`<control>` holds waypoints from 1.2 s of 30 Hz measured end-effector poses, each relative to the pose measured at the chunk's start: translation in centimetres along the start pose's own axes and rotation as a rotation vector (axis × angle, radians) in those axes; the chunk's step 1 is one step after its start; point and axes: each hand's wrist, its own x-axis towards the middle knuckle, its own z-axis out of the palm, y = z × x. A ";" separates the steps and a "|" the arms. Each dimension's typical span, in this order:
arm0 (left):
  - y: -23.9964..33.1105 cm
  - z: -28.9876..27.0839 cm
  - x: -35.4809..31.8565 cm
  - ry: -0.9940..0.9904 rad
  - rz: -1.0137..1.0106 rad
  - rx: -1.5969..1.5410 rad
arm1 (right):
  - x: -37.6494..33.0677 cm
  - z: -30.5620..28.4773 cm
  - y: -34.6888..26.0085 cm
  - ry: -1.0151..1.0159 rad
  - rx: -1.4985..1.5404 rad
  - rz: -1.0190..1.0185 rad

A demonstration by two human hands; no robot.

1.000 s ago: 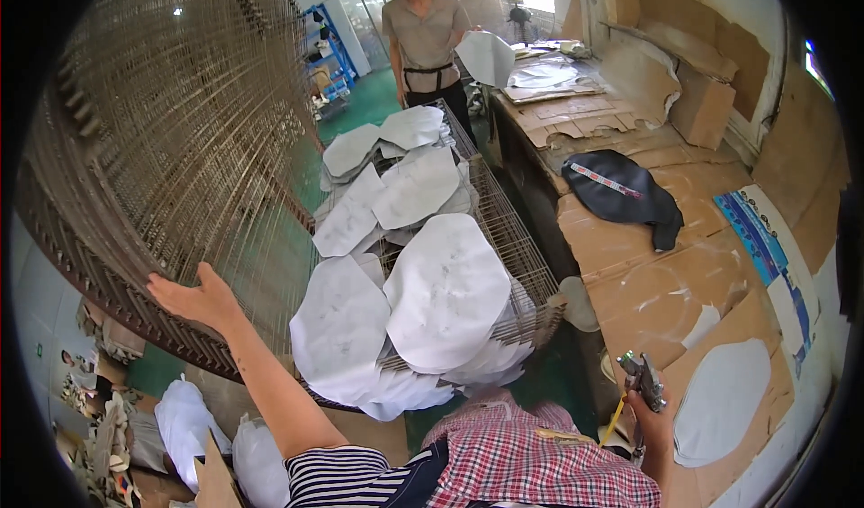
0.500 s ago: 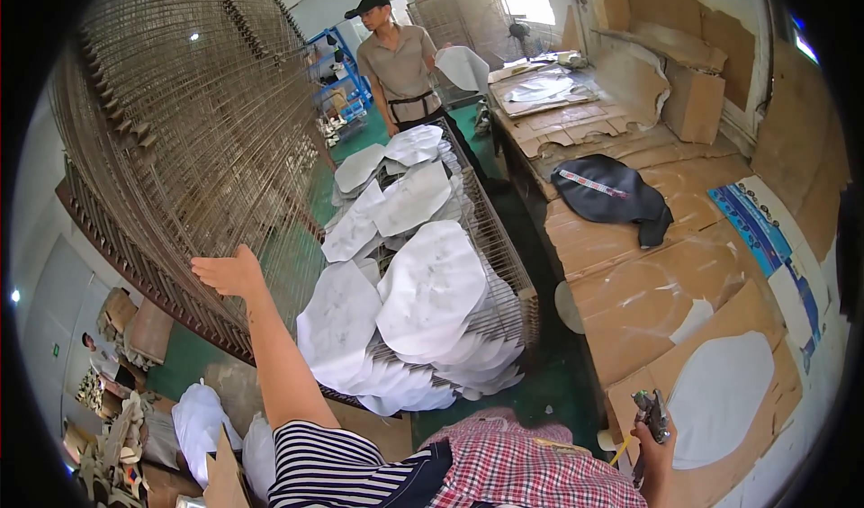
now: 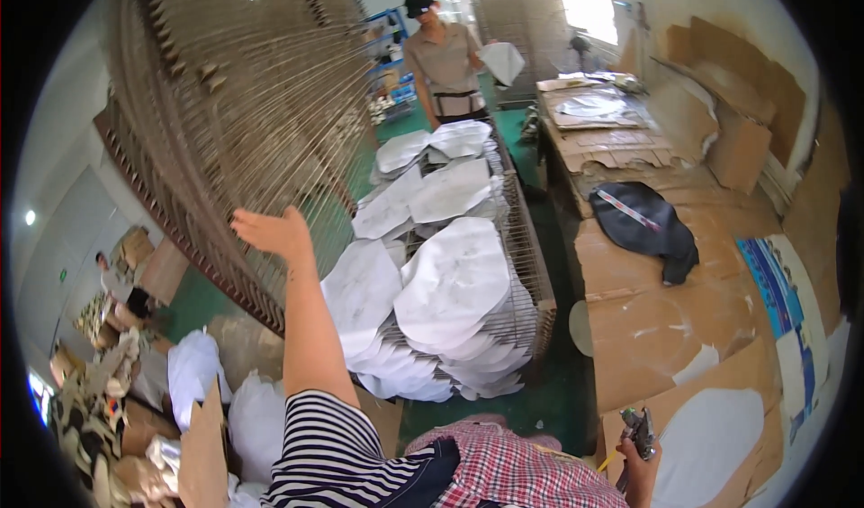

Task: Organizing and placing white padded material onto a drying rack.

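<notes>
My left hand is raised with its fingers stretched out, close to the tilted stack of rusty wire racks. Whether the palm touches the wires I cannot tell. At the lower right, my right hand grips a metal spray gun with a yellow hose at its side. A white rounded sheet lies on cardboard beside the gun. In front of me, overlapping white sheets with grey smudges lie on lower wire racks, layered over several levels.
A co-worker in a beige shirt stands beyond the racks, holding a white piece. The cardboard-covered bench on the right bears a dark folded item. White bags and scrap piles stand at lower left.
The whole view has shifted, with the scene now further right in the picture. My left hand stays raised by the racks, my right keeps the spray gun. The co-worker's head has turned downward.
</notes>
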 end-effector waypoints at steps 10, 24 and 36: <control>2.5 -1.1 -6.7 -0.080 0.121 -0.267 | 2.5 5.2 -4.8 -0.172 0.000 0.131; 1.2 -4.5 -23.3 -0.536 0.456 -0.250 | 4.3 5.3 -3.2 -0.324 0.131 0.160; -0.7 -8.1 -25.8 -1.382 0.666 -0.121 | 5.1 3.4 -1.7 -0.325 -0.047 -0.012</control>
